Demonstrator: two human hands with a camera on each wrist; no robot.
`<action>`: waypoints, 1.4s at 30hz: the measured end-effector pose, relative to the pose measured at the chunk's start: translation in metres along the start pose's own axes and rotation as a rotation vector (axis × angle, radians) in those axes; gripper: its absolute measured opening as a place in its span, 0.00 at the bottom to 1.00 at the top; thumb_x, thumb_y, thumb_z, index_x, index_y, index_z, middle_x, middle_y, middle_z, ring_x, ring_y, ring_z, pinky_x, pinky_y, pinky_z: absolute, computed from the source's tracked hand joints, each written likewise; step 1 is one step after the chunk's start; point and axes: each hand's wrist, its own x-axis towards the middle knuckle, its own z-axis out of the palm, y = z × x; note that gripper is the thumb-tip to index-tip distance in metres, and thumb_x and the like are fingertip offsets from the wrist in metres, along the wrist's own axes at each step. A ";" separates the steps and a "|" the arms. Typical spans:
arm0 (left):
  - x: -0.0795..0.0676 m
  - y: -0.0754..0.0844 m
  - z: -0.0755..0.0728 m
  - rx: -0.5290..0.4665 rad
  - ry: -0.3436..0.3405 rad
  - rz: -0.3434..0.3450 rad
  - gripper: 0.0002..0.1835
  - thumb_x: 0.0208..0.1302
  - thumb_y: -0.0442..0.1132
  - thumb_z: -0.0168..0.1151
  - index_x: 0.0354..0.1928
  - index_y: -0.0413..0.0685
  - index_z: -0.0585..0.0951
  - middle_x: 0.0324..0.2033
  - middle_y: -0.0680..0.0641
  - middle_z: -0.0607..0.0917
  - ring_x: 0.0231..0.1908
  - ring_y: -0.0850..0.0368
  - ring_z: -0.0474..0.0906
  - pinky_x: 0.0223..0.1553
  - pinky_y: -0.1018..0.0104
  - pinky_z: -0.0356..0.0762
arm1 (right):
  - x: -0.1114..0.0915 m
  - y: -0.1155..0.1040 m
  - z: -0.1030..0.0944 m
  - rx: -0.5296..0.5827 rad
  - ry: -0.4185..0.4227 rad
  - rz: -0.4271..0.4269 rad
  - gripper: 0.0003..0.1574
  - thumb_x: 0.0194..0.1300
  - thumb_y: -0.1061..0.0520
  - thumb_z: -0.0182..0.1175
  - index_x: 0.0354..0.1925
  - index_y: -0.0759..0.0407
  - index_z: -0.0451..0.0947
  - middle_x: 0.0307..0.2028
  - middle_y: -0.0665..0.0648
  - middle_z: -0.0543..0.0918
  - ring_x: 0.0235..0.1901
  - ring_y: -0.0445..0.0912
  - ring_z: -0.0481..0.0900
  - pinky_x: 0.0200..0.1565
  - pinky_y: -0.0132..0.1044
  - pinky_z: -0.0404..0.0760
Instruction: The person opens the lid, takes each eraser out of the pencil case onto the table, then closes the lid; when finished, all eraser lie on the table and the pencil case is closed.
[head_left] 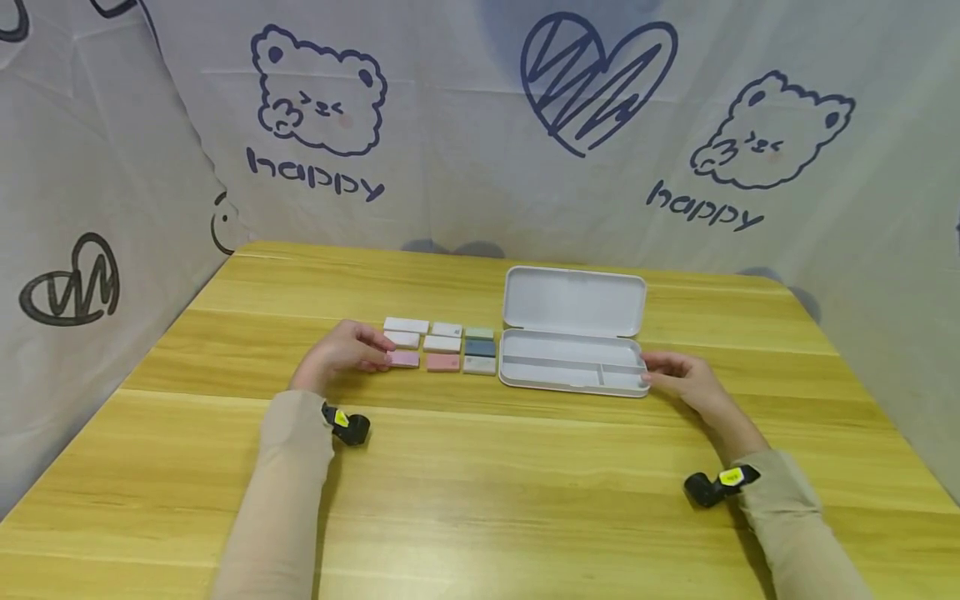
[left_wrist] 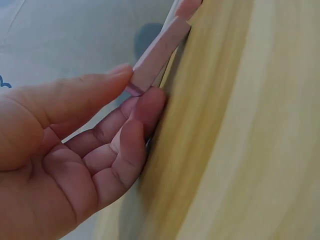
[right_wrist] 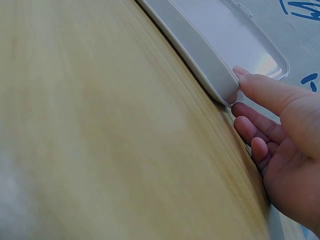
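My left hand (head_left: 347,350) is at the left end of a group of small block-shaped erasers. Its thumb and fingertips pinch the near end of a lilac eraser (left_wrist: 159,55), which lies in the front row (head_left: 405,359). On the right, a white pencil case (head_left: 551,379) stands with its lid (head_left: 573,300) raised toward the back, its compartments bare. My right hand (head_left: 682,379) holds the case's right end. In the right wrist view, the thumb lies over the rim (right_wrist: 234,82) and the fingers are curled low against the outside.
Beside the lilac eraser lie a pink eraser (head_left: 443,362), a blue one (head_left: 480,347), a green one (head_left: 479,332) and several white ones (head_left: 442,342), in rows left of the case. A printed cloth (head_left: 465,167) hangs behind the wooden table (head_left: 487,500).
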 end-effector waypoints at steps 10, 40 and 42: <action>0.000 0.002 -0.001 0.120 0.059 0.004 0.16 0.51 0.25 0.61 0.43 0.25 0.76 0.33 0.42 0.82 0.25 0.62 0.77 0.31 0.69 0.76 | -0.001 -0.003 -0.001 0.003 -0.005 0.015 0.26 0.56 0.61 0.62 0.49 0.78 0.69 0.31 0.44 0.79 0.31 0.35 0.73 0.33 0.24 0.72; 0.017 0.031 0.021 0.157 0.160 0.063 0.16 0.65 0.37 0.51 0.47 0.29 0.74 0.40 0.35 0.79 0.33 0.53 0.78 0.37 0.64 0.75 | 0.000 0.003 -0.003 0.025 -0.006 -0.022 0.25 0.55 0.63 0.62 0.48 0.79 0.69 0.31 0.41 0.79 0.31 0.35 0.74 0.33 0.24 0.73; 0.020 0.033 0.026 0.141 0.153 0.073 0.16 0.65 0.36 0.51 0.47 0.29 0.74 0.40 0.35 0.79 0.31 0.54 0.78 0.37 0.62 0.75 | 0.000 0.002 -0.003 0.029 -0.007 -0.015 0.25 0.56 0.63 0.62 0.48 0.79 0.69 0.32 0.41 0.79 0.31 0.35 0.74 0.33 0.24 0.73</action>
